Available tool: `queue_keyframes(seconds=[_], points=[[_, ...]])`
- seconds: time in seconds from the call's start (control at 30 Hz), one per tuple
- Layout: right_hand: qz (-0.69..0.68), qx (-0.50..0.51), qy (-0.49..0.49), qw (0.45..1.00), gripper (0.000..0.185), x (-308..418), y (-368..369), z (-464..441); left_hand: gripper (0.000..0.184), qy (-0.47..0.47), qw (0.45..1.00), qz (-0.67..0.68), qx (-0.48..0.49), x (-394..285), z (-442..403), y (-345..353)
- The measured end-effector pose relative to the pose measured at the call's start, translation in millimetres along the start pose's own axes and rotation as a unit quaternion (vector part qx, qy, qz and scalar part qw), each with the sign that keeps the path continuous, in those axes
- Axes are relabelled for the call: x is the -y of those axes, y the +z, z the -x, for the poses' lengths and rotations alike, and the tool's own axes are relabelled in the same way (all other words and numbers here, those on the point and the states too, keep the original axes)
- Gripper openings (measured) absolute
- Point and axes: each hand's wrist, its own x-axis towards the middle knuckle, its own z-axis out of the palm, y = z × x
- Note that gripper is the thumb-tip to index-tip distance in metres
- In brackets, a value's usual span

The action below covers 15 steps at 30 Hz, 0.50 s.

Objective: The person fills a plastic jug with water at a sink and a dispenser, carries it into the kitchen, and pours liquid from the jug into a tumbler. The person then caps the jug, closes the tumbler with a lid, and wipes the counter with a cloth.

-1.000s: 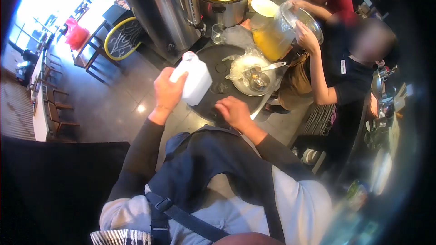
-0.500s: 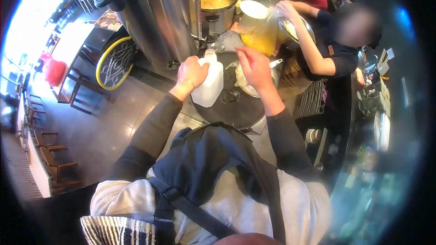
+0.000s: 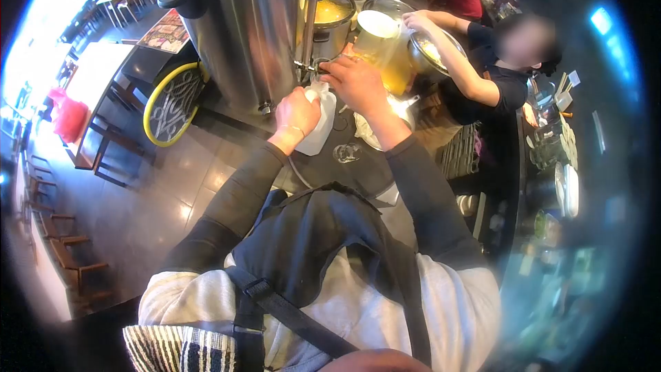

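My left hand [image 3: 299, 114] is closed around the handle of a white plastic jug [image 3: 319, 131], which stands tilted over a round dark tabletop [image 3: 351, 176]. Just above the jug's mouth, my right hand [image 3: 358, 83] pinches at the end of a metal tap [image 3: 303, 67]; the exact contact is partly hidden. The tap belongs to a tall stainless steel urn [image 3: 241, 34] in front of me. Beneath my right wrist, a bowl [image 3: 368, 131] with pale contents is half covered. A small clear glass item [image 3: 346, 153] lies on the tabletop.
Behind the tap stands a pot [image 3: 330, 14] with yellow contents. A large container [image 3: 392, 62] of yellow liquid is beside it. To the right, a co-worker's hand [image 3: 420, 24] is at a metal bowl [image 3: 437, 52]. A yellow-rimmed basket [image 3: 172, 103] sits left of the urn.
My right hand has moved left and away from me, from above the bowl to the tap. The jug has shifted slightly in my left hand, its mouth now under the tap.
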Motion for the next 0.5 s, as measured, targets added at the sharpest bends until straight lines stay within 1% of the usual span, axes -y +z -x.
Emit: queue_keyframes(seconds=[0.03,0.13,0.27,0.33,0.37,0.47,0.5], points=[[0.027,-0.001,-0.006,1.0,0.023,-1,1,-1,0.038,0.006,1.0,-0.006,-0.018,0,1,3],[0.043,0.006,-0.007,0.999,0.022,-7,5,-8,0.039,0.017,0.998,-0.016,-0.05,4,2,14],[0.038,0.029,0.005,0.999,0.023,-18,7,-36,0.041,0.02,0.996,-0.031,-0.083,8,1,22],[0.006,0.078,0.063,0.995,0.029,-20,7,-50,0.041,0.022,0.995,-0.038,-0.089,11,0,27],[0.003,0.077,0.06,0.995,0.029,-24,9,-54,0.04,0.027,0.994,-0.042,-0.099,12,-2,29],[-0.051,0.126,0.122,0.983,0.037,-40,18,-63,0.037,0.023,0.995,-0.054,-0.083,12,-7,35],[-0.083,0.097,0.102,0.987,0.039,-49,25,-62,0.036,0.021,0.994,-0.067,-0.083,16,-7,37]])
